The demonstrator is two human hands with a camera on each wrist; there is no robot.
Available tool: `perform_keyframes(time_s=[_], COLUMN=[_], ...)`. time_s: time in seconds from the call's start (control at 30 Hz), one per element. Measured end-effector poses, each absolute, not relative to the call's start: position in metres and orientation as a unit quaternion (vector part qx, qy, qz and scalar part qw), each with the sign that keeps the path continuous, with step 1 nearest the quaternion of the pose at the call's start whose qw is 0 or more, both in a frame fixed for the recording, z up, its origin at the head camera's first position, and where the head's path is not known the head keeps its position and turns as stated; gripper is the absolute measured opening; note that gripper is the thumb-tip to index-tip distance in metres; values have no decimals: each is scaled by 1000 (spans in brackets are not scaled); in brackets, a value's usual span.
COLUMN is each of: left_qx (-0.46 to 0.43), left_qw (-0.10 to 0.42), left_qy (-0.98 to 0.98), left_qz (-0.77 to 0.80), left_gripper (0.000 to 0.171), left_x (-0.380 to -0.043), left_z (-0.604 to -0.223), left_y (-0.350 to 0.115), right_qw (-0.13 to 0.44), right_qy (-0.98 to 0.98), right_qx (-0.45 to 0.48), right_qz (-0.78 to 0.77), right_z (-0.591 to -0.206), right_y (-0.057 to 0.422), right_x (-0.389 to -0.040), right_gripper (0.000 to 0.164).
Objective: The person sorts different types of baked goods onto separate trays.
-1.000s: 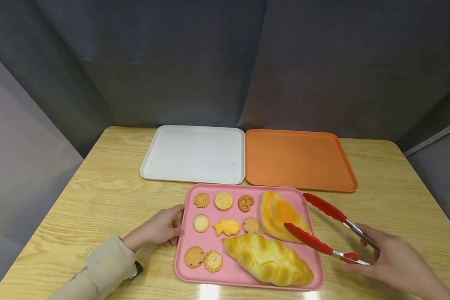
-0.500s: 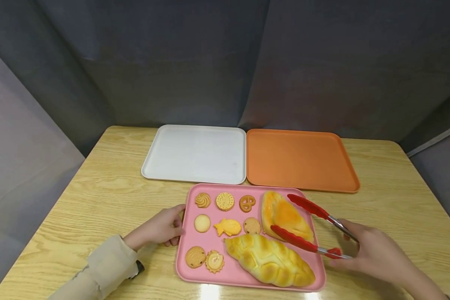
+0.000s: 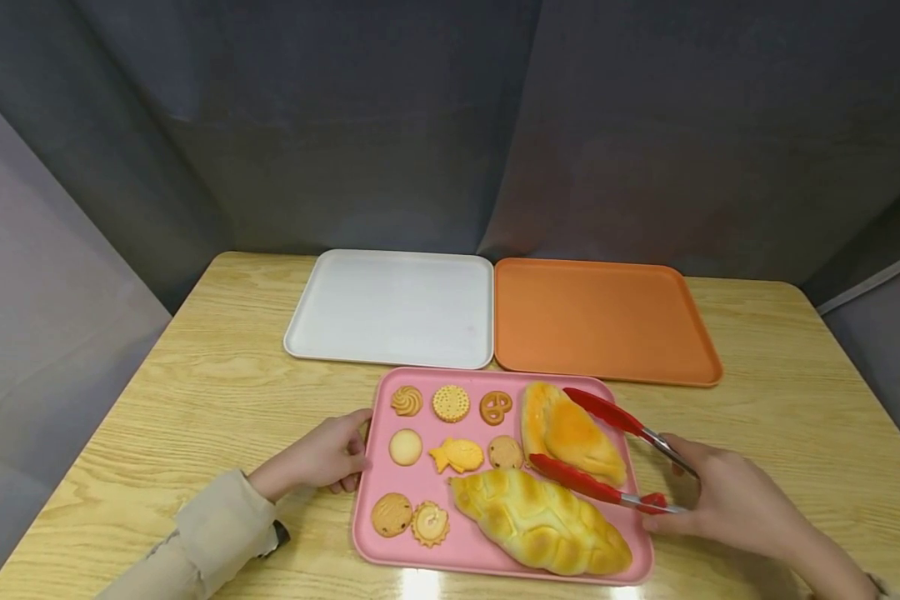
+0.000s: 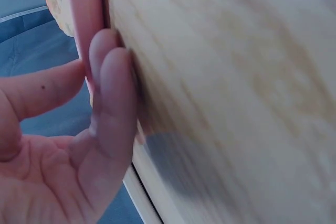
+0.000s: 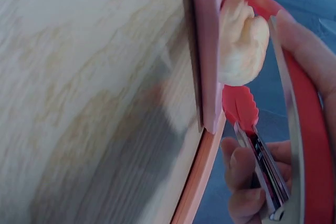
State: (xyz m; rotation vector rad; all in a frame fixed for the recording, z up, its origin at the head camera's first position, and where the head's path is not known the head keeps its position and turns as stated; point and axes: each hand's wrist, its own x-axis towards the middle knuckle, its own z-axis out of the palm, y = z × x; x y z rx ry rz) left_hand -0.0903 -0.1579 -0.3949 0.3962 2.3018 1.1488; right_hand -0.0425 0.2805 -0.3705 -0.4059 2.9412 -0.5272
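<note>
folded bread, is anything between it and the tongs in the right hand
Nothing visible is in the way: the tongs in the right hand reach either side of the folded bread. The long loaf lies close on the near side, so room looks tight there.

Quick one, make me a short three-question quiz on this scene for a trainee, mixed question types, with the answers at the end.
1. Multiple choice: in the head view, what lies between the two red ends of the tongs?
A) braided loaf
B) triangular bread
C) fish-shaped cookie

2. Fill the gap: the person's left hand touches the edge of the ____ tray.

3. True or false: the left hand holds the tongs.

Key:
1. B, the triangular bread.
2. Pink; it is the pink tray.
3. False; the right hand holds them.
</note>
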Motion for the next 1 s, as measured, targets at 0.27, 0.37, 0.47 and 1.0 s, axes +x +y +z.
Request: perform_keyframes(time_s=[0.27, 0.37, 0.47, 1.0], left_qx=[142, 143, 141, 132], left_qw=[265, 264, 264, 265], left_qy=[851, 850, 849, 853], left_qz=[430, 433, 436, 430], left_gripper=[61, 61, 62, 62], left_x=[-90, -89, -89, -90], left_z=[-394, -395, -395, -397], left_y=[-158, -158, -158, -158], right_qw=[74, 91, 106, 54], right_qy=[979, 979, 978, 978], right_qx=[-117, -118, -122, -144], right_qz=[-150, -139, -131, -144], right_z=[-372, -373, -376, -379], right_y=[281, 281, 281, 284], right_x=[-47, -49, -51, -48], right_gripper=[97, 104, 108, 99])
